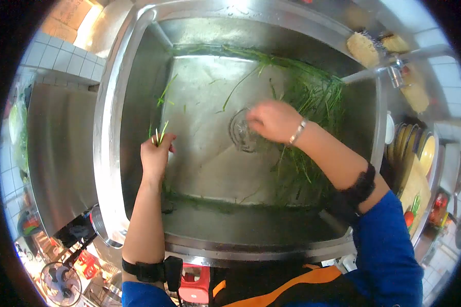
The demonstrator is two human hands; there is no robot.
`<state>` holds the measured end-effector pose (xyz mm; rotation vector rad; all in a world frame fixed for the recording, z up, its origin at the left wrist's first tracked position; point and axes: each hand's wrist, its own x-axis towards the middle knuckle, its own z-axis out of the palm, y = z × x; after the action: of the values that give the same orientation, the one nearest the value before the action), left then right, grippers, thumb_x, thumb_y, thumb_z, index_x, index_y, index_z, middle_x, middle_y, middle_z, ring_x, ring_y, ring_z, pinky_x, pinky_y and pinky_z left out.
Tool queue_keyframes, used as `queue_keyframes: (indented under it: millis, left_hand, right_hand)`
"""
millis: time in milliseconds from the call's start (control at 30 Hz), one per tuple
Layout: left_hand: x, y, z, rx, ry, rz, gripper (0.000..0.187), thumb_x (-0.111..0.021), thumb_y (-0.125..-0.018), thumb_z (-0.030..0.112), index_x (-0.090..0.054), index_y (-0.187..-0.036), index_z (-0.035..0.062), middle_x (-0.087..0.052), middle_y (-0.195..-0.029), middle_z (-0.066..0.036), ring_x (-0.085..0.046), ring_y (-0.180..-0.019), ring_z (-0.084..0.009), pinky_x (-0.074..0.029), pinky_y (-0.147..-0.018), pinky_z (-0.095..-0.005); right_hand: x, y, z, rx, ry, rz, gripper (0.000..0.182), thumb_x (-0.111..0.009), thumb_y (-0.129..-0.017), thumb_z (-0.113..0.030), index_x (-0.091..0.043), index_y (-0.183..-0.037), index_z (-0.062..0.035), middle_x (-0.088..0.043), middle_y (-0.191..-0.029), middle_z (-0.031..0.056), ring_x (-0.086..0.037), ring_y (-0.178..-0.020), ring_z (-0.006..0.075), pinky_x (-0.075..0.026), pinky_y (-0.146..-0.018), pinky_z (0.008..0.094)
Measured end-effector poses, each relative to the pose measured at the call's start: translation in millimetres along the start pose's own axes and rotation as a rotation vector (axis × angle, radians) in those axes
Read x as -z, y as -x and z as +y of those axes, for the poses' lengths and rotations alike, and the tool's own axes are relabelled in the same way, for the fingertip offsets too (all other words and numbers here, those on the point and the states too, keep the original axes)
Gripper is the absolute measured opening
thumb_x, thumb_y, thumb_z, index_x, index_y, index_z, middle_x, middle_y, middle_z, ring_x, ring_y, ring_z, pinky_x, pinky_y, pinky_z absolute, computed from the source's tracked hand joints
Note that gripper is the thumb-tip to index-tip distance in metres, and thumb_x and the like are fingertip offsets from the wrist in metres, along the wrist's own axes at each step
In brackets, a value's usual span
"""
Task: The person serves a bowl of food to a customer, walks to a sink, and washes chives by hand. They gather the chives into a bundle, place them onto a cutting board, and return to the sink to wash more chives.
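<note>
A deep metal sink (106,158) holds shallow water and many long, thin green stems resembling chives (315,97). Most of them float in a mass along its right and far sides. My left hand (156,151), at the sink's left side, is closed around a few green stems (161,132) whose ends stick up between thumb and fingers. Over the round drain (235,135) is my right hand (275,122), smeared by motion, its fingers seemingly curled. Whether anything is in it does not show. A few loose stems (165,92) lie by the left wall.
A faucet (396,74) and pale scrubbers (362,49) are beyond the sink's right corner. On the right stand plates in a rack (412,143) and a cutting board (417,187). A metal counter (61,158) lies to the left; a red stool (193,286) is below the front edge.
</note>
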<state>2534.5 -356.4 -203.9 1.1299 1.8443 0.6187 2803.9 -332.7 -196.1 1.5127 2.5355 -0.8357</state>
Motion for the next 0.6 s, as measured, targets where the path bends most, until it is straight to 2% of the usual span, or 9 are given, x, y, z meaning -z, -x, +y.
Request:
queue_keyframes:
  millis: [100, 133, 200, 233, 267, 333, 433, 533, 600]
  left_hand:
    - [0, -1, -5, 0.042, -0.007, -0.011, 0.016, -0.054, -0.071, 0.016, -0.061, -0.069, 0.0017, -0.051, -0.051, -0.001, -0.041, -0.046, -0.0056, -0.032, -0.046, -0.0208]
    - [1, 0, -3, 0.035, -0.015, -0.008, 0.016, -0.054, -0.071, 0.016, -0.061, -0.069, 0.0017, -0.051, -0.051, -0.001, -0.041, -0.046, -0.0056, -0.032, -0.046, -0.0208]
    - [1, 1, 0, 0.173, 0.119, -0.038, 0.014, -0.054, -0.071, 0.016, -0.06, -0.071, 0.0031, -0.049, -0.051, 0.0, -0.035, -0.04, -0.0033, -0.026, -0.038, -0.0201]
    - [1, 2, 2, 0.21, 0.188, -0.052, 0.012, -0.055, -0.071, 0.016, -0.059, -0.073, 0.004, -0.049, -0.052, 0.0, -0.029, -0.035, -0.0021, -0.02, -0.032, -0.0195]
    - [1, 3, 3, 0.212, 0.185, -0.049, 0.012, -0.055, -0.071, 0.016, -0.059, -0.073, 0.004, -0.049, -0.052, 0.0, -0.029, -0.035, -0.0021, -0.02, -0.032, -0.0195]
    - [2, 2, 4, 0.23, 0.237, -0.069, 0.011, -0.056, -0.07, 0.015, -0.058, -0.072, 0.0042, -0.048, -0.052, 0.0, -0.028, -0.033, -0.0022, -0.018, -0.03, -0.0191]
    - [3, 1, 1, 0.24, 0.261, -0.091, 0.011, -0.056, -0.071, 0.015, -0.058, -0.072, 0.0045, -0.048, -0.052, 0.0, -0.029, -0.033, -0.0022, -0.019, -0.031, -0.0189]
    - [1, 0, 1, 0.25, 0.23, -0.081, 0.011, -0.056, -0.071, 0.016, -0.058, -0.072, 0.0047, -0.049, -0.053, 0.0, -0.029, -0.033, -0.0023, -0.019, -0.031, -0.019]
    - [1, 0, 3, 0.237, 0.231, -0.095, 0.011, -0.056, -0.071, 0.016, -0.058, -0.072, 0.0046, -0.049, -0.053, 0.0, -0.029, -0.033, -0.0023, -0.019, -0.031, -0.0189]
  right_hand:
    - [9, -43, 40, -0.124, 0.224, 0.431, 0.02, -0.05, -0.07, -0.016, -0.056, -0.088, -0.0099, -0.055, -0.086, 0.0125, -0.05, -0.085, 0.0285, -0.041, -0.072, 0.0387]
    - [5, -54, 56, -0.124, 0.217, 0.44, 0.02, -0.05, -0.07, -0.016, -0.056, -0.088, -0.0099, -0.055, -0.086, 0.0125, -0.05, -0.085, 0.0285, -0.041, -0.072, 0.0387]
    - [-3, -67, 76, -0.387, 0.227, 0.563, 0.031, -0.05, -0.07, -0.015, -0.051, -0.101, -0.0111, -0.051, -0.099, 0.0102, -0.046, -0.092, 0.0279, -0.039, -0.077, 0.04]
    - [-5, -66, 71, -0.414, 0.167, 0.408, 0.042, -0.045, -0.07, -0.012, -0.042, -0.112, -0.0116, -0.045, -0.109, 0.0101, -0.042, -0.1, 0.0277, -0.038, -0.078, 0.0453]
    - [-15, -64, 64, -0.412, 0.163, 0.407, 0.042, -0.045, -0.07, -0.012, -0.042, -0.112, -0.0116, -0.045, -0.109, 0.0101, -0.042, -0.1, 0.0277, -0.038, -0.078, 0.0453]
    - [-40, -53, 40, -0.163, 0.28, 0.413, 0.044, -0.045, -0.07, -0.011, -0.04, -0.114, -0.011, -0.038, -0.118, 0.0116, -0.039, -0.104, 0.0306, -0.037, -0.081, 0.0446]
    - [-52, -22, -7, -0.075, 0.314, 0.259, 0.048, -0.046, -0.07, -0.011, -0.037, -0.117, -0.0098, -0.033, -0.123, 0.0127, -0.036, -0.108, 0.0323, -0.035, -0.083, 0.0454]
    - [-58, -5, -30, -0.046, 0.292, 0.175, 0.045, -0.051, -0.066, -0.011, -0.045, -0.11, -0.0053, -0.038, -0.118, 0.0142, -0.032, -0.111, 0.0351, -0.033, -0.086, 0.0471]
    - [-31, 0, -45, 0.004, 0.332, -0.23, 0.026, -0.05, -0.065, -0.011, -0.055, -0.088, -0.0022, -0.047, -0.103, 0.0151, -0.045, -0.098, 0.0312, -0.037, -0.081, 0.0469]
